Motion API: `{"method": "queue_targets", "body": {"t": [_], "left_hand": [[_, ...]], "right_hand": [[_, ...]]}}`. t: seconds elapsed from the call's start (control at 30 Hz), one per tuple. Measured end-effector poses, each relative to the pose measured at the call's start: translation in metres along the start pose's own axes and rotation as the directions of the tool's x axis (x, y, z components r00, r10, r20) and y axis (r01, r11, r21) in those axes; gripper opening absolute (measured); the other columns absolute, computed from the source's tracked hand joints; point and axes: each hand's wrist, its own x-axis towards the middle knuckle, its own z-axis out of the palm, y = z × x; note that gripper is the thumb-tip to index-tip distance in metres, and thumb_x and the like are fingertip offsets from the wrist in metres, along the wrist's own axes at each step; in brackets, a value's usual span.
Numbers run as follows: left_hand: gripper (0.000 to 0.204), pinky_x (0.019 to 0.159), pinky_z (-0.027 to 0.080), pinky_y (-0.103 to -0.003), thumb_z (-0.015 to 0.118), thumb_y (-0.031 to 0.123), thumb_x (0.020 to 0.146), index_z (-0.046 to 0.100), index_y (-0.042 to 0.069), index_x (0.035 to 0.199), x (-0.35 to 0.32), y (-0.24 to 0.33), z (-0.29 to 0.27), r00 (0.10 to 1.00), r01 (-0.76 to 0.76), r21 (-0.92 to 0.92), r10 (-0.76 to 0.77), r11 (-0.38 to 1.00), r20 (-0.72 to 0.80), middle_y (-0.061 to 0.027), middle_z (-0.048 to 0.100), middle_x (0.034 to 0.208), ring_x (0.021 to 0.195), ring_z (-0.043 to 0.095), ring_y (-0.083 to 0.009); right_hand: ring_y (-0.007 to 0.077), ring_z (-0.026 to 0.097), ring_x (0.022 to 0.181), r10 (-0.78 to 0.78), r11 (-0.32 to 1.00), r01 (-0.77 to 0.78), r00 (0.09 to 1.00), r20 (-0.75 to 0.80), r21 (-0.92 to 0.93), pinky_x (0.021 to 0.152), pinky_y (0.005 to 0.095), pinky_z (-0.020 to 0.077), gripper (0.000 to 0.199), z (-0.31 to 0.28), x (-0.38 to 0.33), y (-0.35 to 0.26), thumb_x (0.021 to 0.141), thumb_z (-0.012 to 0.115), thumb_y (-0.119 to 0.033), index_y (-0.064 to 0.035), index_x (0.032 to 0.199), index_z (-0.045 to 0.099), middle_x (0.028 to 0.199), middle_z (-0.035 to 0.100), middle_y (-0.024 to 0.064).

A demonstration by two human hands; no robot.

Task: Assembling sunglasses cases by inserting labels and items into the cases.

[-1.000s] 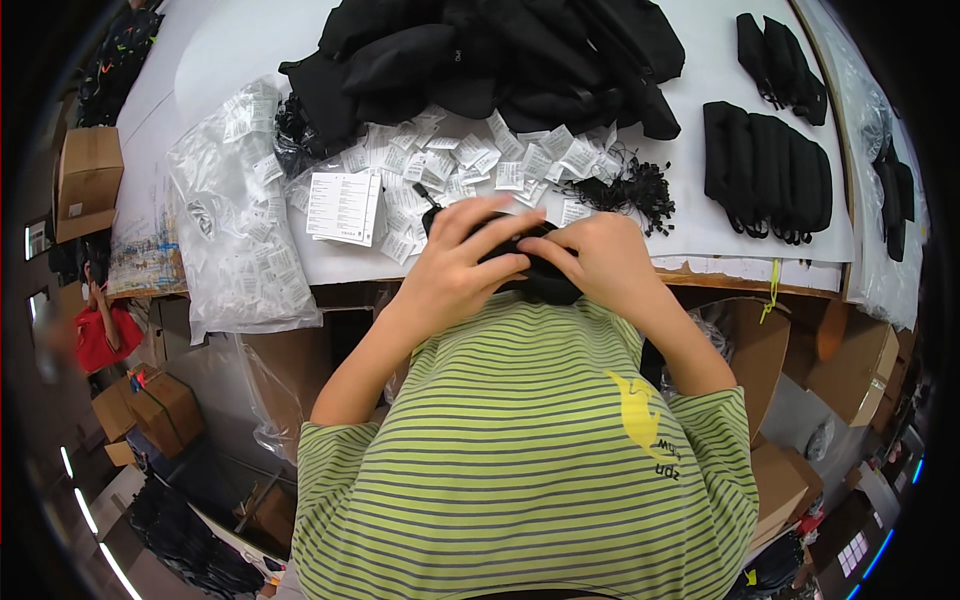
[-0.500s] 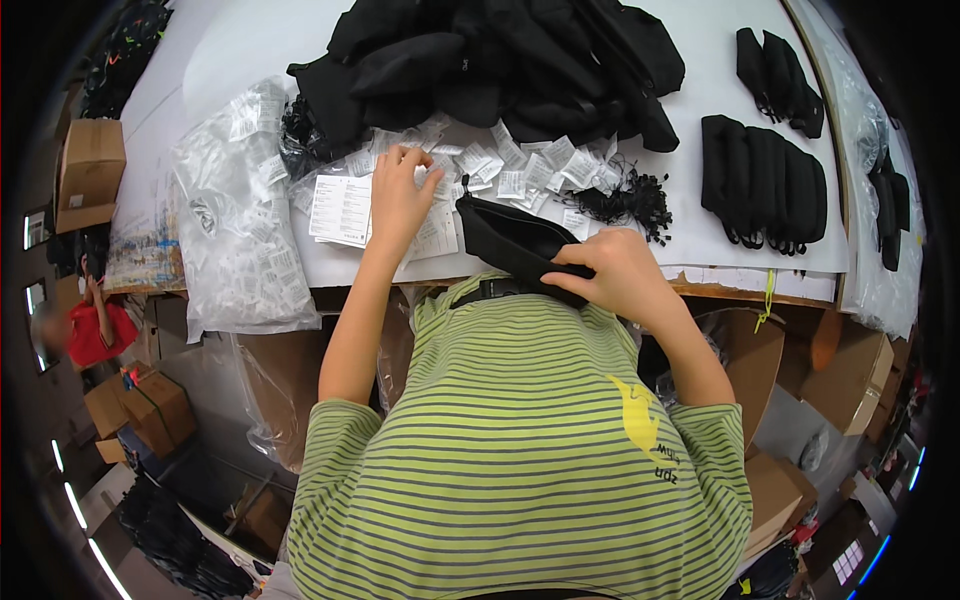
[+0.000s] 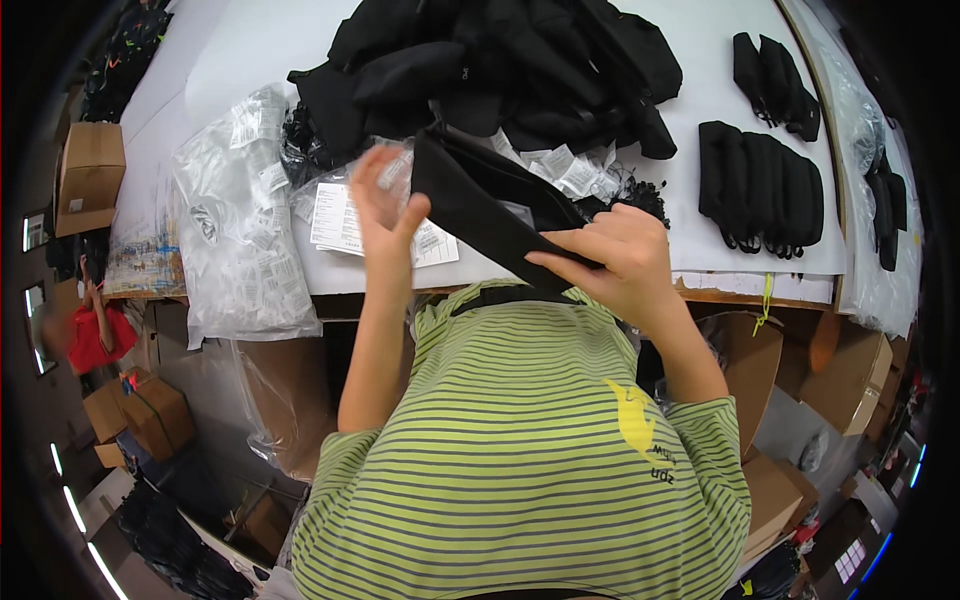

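Observation:
My right hand (image 3: 625,258) pinches the near right edge of a black zippered pouch (image 3: 470,215) between thumb and fingers. The pouch is tilted up above the table's front edge, its mouth gaping, and a small pale patch shows inside. At the pouch's far left end is my left hand (image 3: 385,205), slightly blurred, thumb and fingers apart and nothing seen in it. Below that hand lies a stack of white printed cards (image 3: 335,215). Small white labels (image 3: 575,170) are scattered behind the pouch, beside a tangle of black cords (image 3: 648,195), partly hidden.
A large heap of black pouches (image 3: 510,60) covers the table's far middle. A clear plastic bag of labels (image 3: 240,240) hangs over the front edge at left. Rows of black pouches (image 3: 760,190) lie at right. Cardboard boxes (image 3: 155,410) stand left and right; another person in red (image 3: 100,330) is far left.
The pouch has risen and swung its far end left and away from me, its mouth wider. My left hand has come off the cards and moved slightly left and nearer.

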Motion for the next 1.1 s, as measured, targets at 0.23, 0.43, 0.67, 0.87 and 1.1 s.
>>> {"method": "queue_targets", "body": {"t": [0.23, 0.43, 0.67, 0.87, 1.1], "left_hand": [[0.054, 0.096, 0.044, -0.033, 0.071, 0.011, 0.080, 0.046, 0.003, 0.127, -0.027, -0.002, 0.033, 0.881, 0.402, -0.432, -0.469, 0.808, -0.057, -0.0058, 0.058, 0.117, 0.109, 0.056, -0.0196], [0.042, 0.083, 0.051, -0.030, 0.071, 0.006, 0.078, 0.055, 0.000, 0.116, -0.017, 0.012, 0.038, 0.931, 0.323, -0.261, -0.355, 0.909, -0.084, -0.0096, 0.062, 0.105, 0.095, 0.062, -0.0188], [0.041, 0.071, 0.054, -0.028, 0.078, 0.011, 0.071, 0.059, -0.006, 0.104, -0.018, 0.012, 0.046, 0.779, 0.611, -0.030, -0.594, 0.791, 0.200, -0.0126, 0.066, 0.092, 0.077, 0.066, -0.0177], [0.042, 0.069, 0.054, -0.027, 0.077, 0.011, 0.071, 0.058, -0.007, 0.104, -0.017, 0.015, 0.050, 0.723, 0.667, 0.029, -0.656, 0.745, 0.218, -0.0133, 0.066, 0.091, 0.075, 0.066, -0.0175], [0.034, 0.068, 0.054, -0.027, 0.071, 0.010, 0.077, 0.059, -0.006, 0.104, -0.020, 0.006, 0.050, 0.760, 0.648, -0.141, -0.623, 0.749, 0.184, -0.0110, 0.067, 0.090, 0.075, 0.066, -0.0164]], "right_hand": [[0.0100, 0.039, 0.041, 0.365, 0.900, -0.254, 0.884, -0.292, 0.354, 0.046, 0.0257, 0.0286, 0.010, 0.036, 0.000, -0.020, 0.081, 0.070, -0.015, -0.0052, 0.077, 0.068, 0.051, 0.053, -0.0010], [0.0075, 0.046, 0.060, 0.622, 0.494, -0.449, 0.781, 0.058, 0.744, 0.059, 0.0258, 0.0359, 0.021, 0.053, -0.027, 0.003, 0.093, 0.052, -0.015, 0.0014, 0.085, 0.063, 0.065, 0.055, 0.0001], [0.0096, 0.061, 0.085, 0.643, 0.392, -0.228, 0.760, -0.088, 0.891, 0.079, 0.0221, 0.0459, 0.022, 0.024, 0.014, 0.025, 0.088, 0.064, -0.008, 0.0014, 0.108, 0.065, 0.093, 0.066, 0.0038], [0.0064, 0.056, 0.068, 0.516, 0.747, -0.198, 0.774, -0.367, 0.634, 0.062, 0.0193, 0.0424, 0.009, 0.018, 0.013, 0.034, 0.078, 0.071, -0.004, -0.0015, 0.086, 0.067, 0.081, 0.064, 0.0016], [0.0078, 0.051, 0.064, 0.444, 0.803, -0.236, 0.850, -0.285, 0.547, 0.058, 0.0205, 0.0385, 0.010, 0.014, 0.015, 0.020, 0.076, 0.072, -0.001, -0.0002, 0.078, 0.062, 0.079, 0.061, 0.0026]]}}
